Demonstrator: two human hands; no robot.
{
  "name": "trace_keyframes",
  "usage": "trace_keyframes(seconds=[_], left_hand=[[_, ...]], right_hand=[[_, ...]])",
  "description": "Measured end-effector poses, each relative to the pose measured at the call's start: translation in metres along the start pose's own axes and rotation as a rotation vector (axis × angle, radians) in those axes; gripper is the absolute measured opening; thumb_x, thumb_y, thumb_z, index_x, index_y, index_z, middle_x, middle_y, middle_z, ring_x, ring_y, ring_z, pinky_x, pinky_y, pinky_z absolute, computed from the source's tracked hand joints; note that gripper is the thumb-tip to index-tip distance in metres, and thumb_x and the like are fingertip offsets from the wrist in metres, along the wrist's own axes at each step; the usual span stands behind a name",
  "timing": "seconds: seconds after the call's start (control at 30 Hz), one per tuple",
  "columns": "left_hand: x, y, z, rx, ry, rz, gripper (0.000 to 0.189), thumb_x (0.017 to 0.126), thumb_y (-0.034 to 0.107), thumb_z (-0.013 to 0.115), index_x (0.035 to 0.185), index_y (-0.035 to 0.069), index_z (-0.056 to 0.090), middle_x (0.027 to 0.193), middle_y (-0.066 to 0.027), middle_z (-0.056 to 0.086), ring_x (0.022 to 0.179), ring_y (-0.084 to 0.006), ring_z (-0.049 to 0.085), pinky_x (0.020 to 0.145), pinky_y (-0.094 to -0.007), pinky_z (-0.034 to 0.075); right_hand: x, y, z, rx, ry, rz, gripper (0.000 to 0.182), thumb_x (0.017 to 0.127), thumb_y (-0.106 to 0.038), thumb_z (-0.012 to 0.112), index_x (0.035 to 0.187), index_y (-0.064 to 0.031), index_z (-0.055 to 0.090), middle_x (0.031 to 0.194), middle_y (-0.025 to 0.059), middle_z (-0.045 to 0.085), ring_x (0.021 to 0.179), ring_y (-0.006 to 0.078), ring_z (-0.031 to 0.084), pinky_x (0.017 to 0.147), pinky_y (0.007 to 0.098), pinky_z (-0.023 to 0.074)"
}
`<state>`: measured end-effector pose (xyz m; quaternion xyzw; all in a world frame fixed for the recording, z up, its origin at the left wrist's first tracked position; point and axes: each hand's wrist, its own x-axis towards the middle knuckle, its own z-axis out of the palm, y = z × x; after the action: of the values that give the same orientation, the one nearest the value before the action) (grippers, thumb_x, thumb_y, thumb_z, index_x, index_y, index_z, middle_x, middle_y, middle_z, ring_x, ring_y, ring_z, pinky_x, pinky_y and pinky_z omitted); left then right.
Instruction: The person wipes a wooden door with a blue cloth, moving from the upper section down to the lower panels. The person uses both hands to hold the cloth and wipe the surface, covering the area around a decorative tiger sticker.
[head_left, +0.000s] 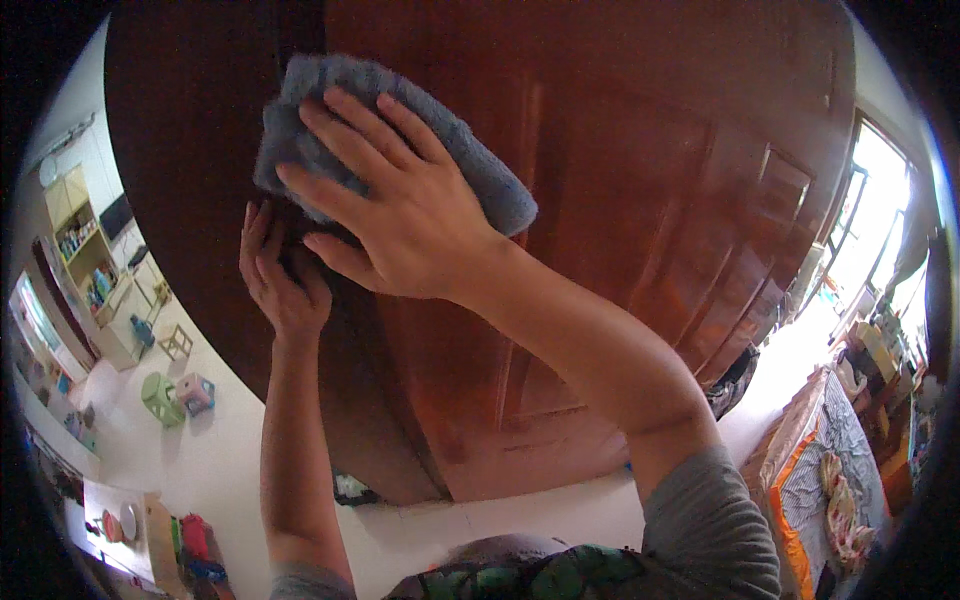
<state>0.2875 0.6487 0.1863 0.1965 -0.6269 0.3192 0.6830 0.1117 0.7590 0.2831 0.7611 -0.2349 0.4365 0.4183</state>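
Observation:
My right hand lies with spread fingers on a folded blue-grey cloth, pressing it against a dark reddish-brown wooden panelled surface, which looks like a door or wardrobe front. Lower and to the left, my left hand is raised near the darker brown wooden part. Its fingers are partly bent, and I cannot tell whether they touch the wood. The cloth's upper left part is bunched in folds beyond my fingertips.
A green plastic stool, a pink stool and a small wooden stool stand on the pale floor at left, near a shelf cabinet. At right are a bed with striped bedding and a bright window.

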Motion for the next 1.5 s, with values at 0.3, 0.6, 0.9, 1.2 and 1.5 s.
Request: trace_keyframes(seconds=[0.3, 0.6, 0.9, 1.2, 1.5], left_hand=[[0.002, 0.001, -0.003, 0.059, -0.012, 0.049, 0.033, 0.100, 0.014, 0.047, 0.126, -0.004, 0.050, 0.139, -0.0232, 0.053, 0.132, -0.0418, 0.049, 0.109, -0.0518, 0.040], [0.007, 0.000, 0.001, 0.017, 0.059, 0.065, 0.030, 0.089, 0.002, 0.053, 0.118, -0.001, 0.057, 0.134, -0.0179, 0.060, 0.130, -0.0378, 0.053, 0.108, -0.0461, 0.040], [0.006, -0.005, 0.003, 0.013, 0.099, 0.105, 0.031, 0.087, 0.002, 0.054, 0.118, -0.001, 0.057, 0.133, -0.0170, 0.061, 0.128, -0.0364, 0.055, 0.106, -0.0455, 0.041], [0.006, -0.014, 0.003, 0.036, 0.119, 0.157, 0.034, 0.086, 0.005, 0.055, 0.119, 0.000, 0.056, 0.131, -0.0166, 0.062, 0.125, -0.0367, 0.058, 0.102, -0.0438, 0.044], [0.006, -0.011, 0.000, -0.002, 0.068, 0.157, 0.031, 0.092, 0.007, 0.053, 0.122, -0.003, 0.053, 0.135, -0.0205, 0.058, 0.128, -0.0397, 0.053, 0.108, -0.0472, 0.040]], right_hand=[[-0.004, 0.041, -0.058, -0.331, -0.025, 0.143, 0.056, 0.084, -0.030, 0.072, 0.136, -0.0162, 0.058, 0.158, 0.0203, 0.031, 0.145, 0.0426, 0.030, 0.114, 0.0602, 0.0284], [-0.057, -0.007, -0.022, -0.291, -0.084, 0.138, 0.056, 0.079, -0.030, 0.074, 0.133, -0.0246, 0.061, 0.156, 0.0173, 0.037, 0.143, 0.0392, 0.037, 0.114, 0.0562, 0.0296], [-0.168, -0.084, 0.023, -0.254, -0.481, 0.049, 0.058, 0.082, -0.031, 0.067, 0.139, -0.0304, 0.057, 0.160, 0.0035, 0.037, 0.149, 0.0254, 0.031, 0.120, 0.0517, 0.0200], [-0.283, -0.135, 0.048, -0.044, -0.840, -0.283, 0.055, 0.090, -0.020, 0.052, 0.145, -0.0133, 0.048, 0.162, 0.0076, 0.032, 0.151, 0.0224, 0.027, 0.123, 0.0478, 0.0170], [-0.400, -0.140, 0.005, 0.236, -1.212, -0.418, 0.048, 0.091, -0.013, 0.049, 0.138, -0.0032, 0.054, 0.159, 0.0109, 0.036, 0.148, 0.0250, 0.031, 0.123, 0.0435, 0.0228]])
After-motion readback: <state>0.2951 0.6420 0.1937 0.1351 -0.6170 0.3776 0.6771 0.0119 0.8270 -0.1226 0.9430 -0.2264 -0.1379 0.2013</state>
